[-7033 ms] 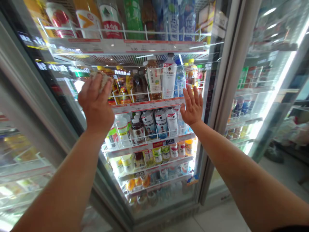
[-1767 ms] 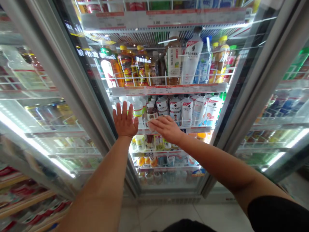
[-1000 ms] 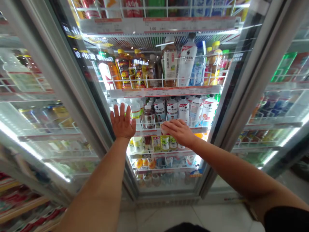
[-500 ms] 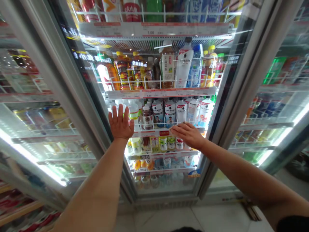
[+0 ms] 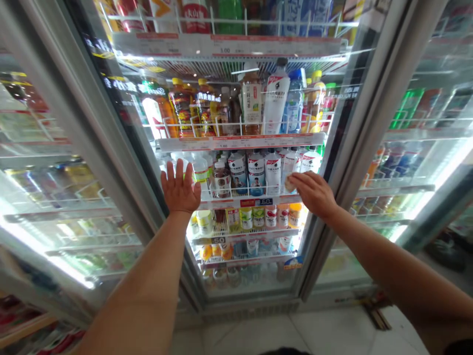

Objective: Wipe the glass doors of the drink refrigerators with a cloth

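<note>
Shop cooler aisle, tiled floor (image 5: 325, 335) below. Tall glass door (image 5: 229, 281) closed, long axis upright, rows of bottles (image 5: 255, 170) behind. Left hand (image 5: 180, 190) flat on glass near door's left edge, fingers spread, gripping nothing. Right hand (image 5: 314, 193) at mid-height by right edge, fingers curled over pale cloth (image 5: 288, 183), pressing it to glass. Cloth wadded, peeping leftward past fingertips; long axis mostly hidden, probably lying across door. Wiping seemingly about midway down door; glare hides which areas are already clean.
</note>
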`<state>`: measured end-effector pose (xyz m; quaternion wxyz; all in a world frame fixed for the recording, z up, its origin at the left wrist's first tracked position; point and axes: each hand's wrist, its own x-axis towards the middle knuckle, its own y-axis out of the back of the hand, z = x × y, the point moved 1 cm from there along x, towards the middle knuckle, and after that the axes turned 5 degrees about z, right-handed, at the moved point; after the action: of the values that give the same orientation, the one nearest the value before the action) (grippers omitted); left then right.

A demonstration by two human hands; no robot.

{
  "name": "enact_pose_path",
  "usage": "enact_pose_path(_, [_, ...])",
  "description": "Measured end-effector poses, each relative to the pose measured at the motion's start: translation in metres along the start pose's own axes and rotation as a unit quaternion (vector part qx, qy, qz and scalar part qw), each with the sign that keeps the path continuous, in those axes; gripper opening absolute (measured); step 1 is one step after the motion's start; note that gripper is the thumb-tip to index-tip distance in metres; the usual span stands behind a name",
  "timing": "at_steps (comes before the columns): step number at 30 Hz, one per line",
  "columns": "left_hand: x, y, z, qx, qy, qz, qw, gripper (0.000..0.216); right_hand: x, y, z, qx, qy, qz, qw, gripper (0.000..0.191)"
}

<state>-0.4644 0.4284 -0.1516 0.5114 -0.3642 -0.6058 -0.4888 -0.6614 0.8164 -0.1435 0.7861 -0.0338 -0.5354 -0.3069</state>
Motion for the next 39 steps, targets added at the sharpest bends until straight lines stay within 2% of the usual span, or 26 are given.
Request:
enact_pose_path(3, [-0.001, 0.0, -0.001, -0.004, -0.003, 0.002, 1.0, 0.063, -0.004, 0.004, 0.004, -0.02, -0.051, 0.046, 0.997, 0.043])
enact_pose_path(7, [-0.001, -0.002, -0.002, -0.008, -0.003, 0.003, 1.0, 0.064, -0.018, 0.004, -0.005, 0.008, 0.04, -0.035, 0.999, 0.036])
enact_pose_path(9, [-0.001, -0.002, -0.003, -0.007, -0.004, 0.005, 1.0, 0.064, -0.017, 0.005, -0.002, 0.012, 0.054, -0.056, 0.997, 0.035])
enact_pose_path(13, [-0.001, -0.002, -0.003, 0.002, -0.016, 0.02, 1.0, 0.063, 0.0, 0.007, 0.016, -0.017, -0.057, 0.04, 0.997, 0.038])
enact_pose_path(15, [-0.001, -0.002, -0.003, 0.004, -0.019, 0.024, 1.0, 0.062, 0.005, 0.006, 0.018, -0.026, -0.084, 0.066, 0.994, 0.04])
enact_pose_path(20, [-0.002, -0.002, -0.003, -0.012, -0.009, 0.01, 1.0, 0.062, 0.016, 0.0, 0.014, -0.003, -0.034, 0.018, 0.999, 0.042])
enact_pose_path(26, [-0.001, -0.001, -0.002, -0.028, 0.009, -0.002, 1.0, 0.062, 0.05, -0.005, 0.018, -0.02, -0.116, 0.124, 0.985, 0.042])
enact_pose_path(28, [-0.001, 0.0, -0.001, -0.03, 0.009, -0.004, 1.0, 0.062, 0.053, -0.01, 0.013, -0.014, -0.08, 0.11, 0.991, 0.042])
enact_pose_path(30, [0.0, 0.001, 0.0, -0.028, 0.006, -0.004, 1.0, 0.062, 0.056, -0.013, 0.01, 0.0, -0.029, 0.069, 0.997, 0.043])
enact_pose_path(32, [0.0, 0.002, 0.001, -0.025, 0.005, -0.004, 1.0, 0.062, 0.061, -0.014, 0.012, 0.01, -0.015, 0.054, 0.998, 0.044])
enact_pose_path(36, [0.0, 0.003, 0.002, -0.019, 0.012, -0.007, 1.0, 0.062, 0.077, -0.012, 0.021, 0.012, -0.103, 0.117, 0.988, 0.045])
enact_pose_path(39, [0.0, 0.002, 0.002, -0.014, 0.027, -0.018, 0.999, 0.064, 0.079, -0.017, 0.009, 0.015, -0.12, 0.115, 0.986, 0.047])
